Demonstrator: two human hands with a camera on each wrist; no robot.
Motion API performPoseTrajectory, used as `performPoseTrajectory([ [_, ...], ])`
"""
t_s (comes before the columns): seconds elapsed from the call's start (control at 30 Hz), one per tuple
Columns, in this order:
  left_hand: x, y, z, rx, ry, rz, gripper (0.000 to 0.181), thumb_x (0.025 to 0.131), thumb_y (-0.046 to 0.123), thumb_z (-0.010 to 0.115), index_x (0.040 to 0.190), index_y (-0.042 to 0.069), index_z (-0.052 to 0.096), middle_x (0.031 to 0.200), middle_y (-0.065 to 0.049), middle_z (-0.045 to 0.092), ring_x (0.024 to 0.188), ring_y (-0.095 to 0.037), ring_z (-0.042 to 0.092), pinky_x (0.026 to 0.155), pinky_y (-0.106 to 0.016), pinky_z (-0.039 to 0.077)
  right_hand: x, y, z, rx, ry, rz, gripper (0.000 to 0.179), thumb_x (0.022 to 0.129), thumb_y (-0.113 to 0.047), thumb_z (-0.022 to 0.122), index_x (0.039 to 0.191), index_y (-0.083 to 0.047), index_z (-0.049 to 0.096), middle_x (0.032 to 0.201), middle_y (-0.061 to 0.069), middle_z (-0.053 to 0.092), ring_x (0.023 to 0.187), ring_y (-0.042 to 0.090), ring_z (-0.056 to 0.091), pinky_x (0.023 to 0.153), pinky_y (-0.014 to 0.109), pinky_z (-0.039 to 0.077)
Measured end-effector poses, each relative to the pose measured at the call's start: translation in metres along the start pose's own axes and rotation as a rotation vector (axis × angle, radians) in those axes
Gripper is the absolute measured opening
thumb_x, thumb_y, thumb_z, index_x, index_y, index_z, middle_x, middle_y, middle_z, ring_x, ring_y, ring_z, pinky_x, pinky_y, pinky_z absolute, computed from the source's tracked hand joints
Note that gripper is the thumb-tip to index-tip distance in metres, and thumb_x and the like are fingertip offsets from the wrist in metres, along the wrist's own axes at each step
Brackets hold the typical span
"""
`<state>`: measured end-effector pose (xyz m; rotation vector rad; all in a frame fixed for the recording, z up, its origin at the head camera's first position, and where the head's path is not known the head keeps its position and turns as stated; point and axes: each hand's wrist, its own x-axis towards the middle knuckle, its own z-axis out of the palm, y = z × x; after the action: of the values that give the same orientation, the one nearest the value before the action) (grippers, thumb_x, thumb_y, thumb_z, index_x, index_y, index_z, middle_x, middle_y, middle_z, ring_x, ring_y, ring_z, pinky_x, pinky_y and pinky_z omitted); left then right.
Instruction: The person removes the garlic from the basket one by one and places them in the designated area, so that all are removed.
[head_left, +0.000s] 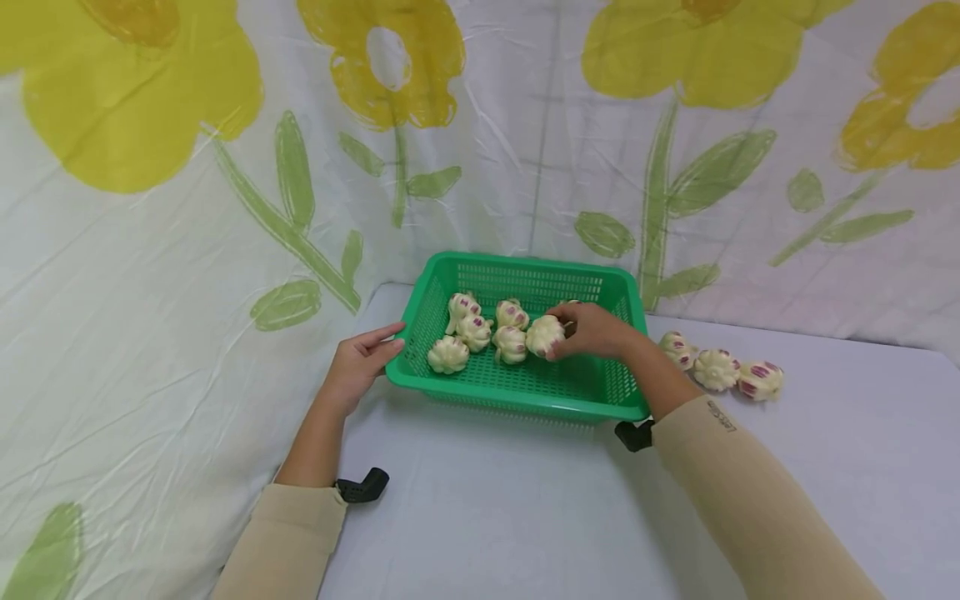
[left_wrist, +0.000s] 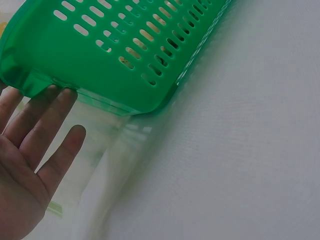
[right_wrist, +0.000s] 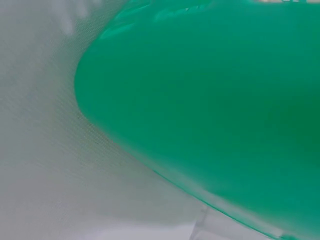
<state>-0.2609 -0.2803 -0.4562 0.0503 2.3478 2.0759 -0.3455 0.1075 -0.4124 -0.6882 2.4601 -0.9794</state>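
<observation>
Between pinching fingers of the right hand (head_left: 594,331), within the basket (head_left: 517,401), is one garlic (head_left: 545,336); six bulbs (head_left: 511,344) lie inside, left or behind; three bulbs (head_left: 716,369) remain outside, right. Left hand (head_left: 356,367), fingers straight, touches the rim.

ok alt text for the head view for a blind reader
A person's right hand holds a garlic bulb at a green basket with other bulbs inside; the left hand holds its rim. Three more bulbs lie on the table to the right.

Soft, diffuse head-view light; faint shadows; right wrist view blurry
</observation>
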Motion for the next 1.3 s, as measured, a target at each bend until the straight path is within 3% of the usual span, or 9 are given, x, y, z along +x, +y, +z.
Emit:
performPoseTrajectory([
  [0.53, 0.0, -0.001, 0.001, -0.002, -0.003, -0.005, 0.05, 0.096, 0.027, 0.067, 0.138, 0.003, 0.056, 0.095, 0.016, 0.073, 0.085, -0.002, 0.07, 0.075, -0.022, 0.058, -0.013, -0.001, -0.006, 0.328, 0.084, -0.028, 0.078, 0.083, -0.02, 0.081, 0.149, -0.013, 0.041, 0.146, 0.012, 0.049, 0.132, 0.031, 0.051, 0.095, 0.042, 0.054],
  [0.83, -0.003, 0.001, 0.001, 0.027, 0.001, -0.01, 0.048, 0.096, 0.027, 0.067, 0.138, 0.007, 0.058, 0.101, 0.011, 0.073, 0.087, -0.002, 0.069, 0.076, -0.022, 0.058, -0.028, -0.008, -0.013, 0.361, 0.142, -0.041, 0.078, 0.086, -0.018, 0.078, 0.152, -0.013, 0.037, 0.143, 0.015, 0.051, 0.128, 0.032, 0.055, 0.092, 0.037, 0.056],
  [1.07, -0.002, -0.002, -0.001, 0.043, -0.004, 0.008, 0.048, 0.095, 0.028, 0.067, 0.138, 0.007, 0.058, 0.108, 0.002, 0.074, 0.089, -0.002, 0.07, 0.077, -0.023, 0.058, -0.048, -0.001, -0.027, 0.372, 0.224, -0.017, 0.074, 0.087, -0.024, 0.077, 0.151, -0.019, 0.039, 0.14, 0.009, 0.054, 0.12, 0.017, 0.059, 0.087, 0.029, 0.056],
  [1.3, -0.003, -0.003, -0.001, 0.047, -0.004, 0.008, 0.048, 0.096, 0.029, 0.067, 0.138, 0.008, 0.058, 0.111, 0.0, 0.073, 0.09, -0.002, 0.069, 0.077, -0.022, 0.058, -0.084, 0.01, -0.048, 0.398, 0.35, -0.02, 0.07, 0.089, -0.02, 0.075, 0.15, -0.022, 0.041, 0.137, -0.003, 0.055, 0.111, 0.002, 0.062, 0.087, 0.021, 0.054],
])
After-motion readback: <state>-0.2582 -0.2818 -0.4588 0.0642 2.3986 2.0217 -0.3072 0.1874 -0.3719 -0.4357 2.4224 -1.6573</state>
